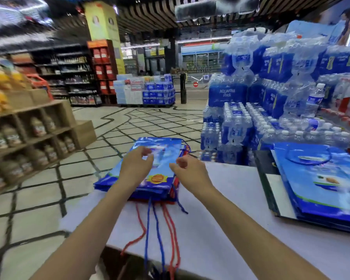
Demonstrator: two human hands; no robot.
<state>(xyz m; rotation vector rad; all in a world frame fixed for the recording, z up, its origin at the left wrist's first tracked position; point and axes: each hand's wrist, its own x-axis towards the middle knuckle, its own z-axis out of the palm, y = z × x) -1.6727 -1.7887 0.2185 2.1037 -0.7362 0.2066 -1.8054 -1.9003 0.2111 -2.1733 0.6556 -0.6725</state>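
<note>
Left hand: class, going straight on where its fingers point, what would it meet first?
Probably the top blue bag, lying just ahead of the left hand; depth is unclear.

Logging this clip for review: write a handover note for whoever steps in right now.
Left hand: loosely curled over the stack of blue bags, gripping nothing visible.
Right hand: likewise, at the stack's right edge.
The stack lies flat on the white table, with its cords hanging over the near edge. A second stack lies to the right.
Done: unclear.
Left: probably picking up the top bag.

Tiled shop floor (150, 122), seemingly wooden shelves (28, 122)
</note>
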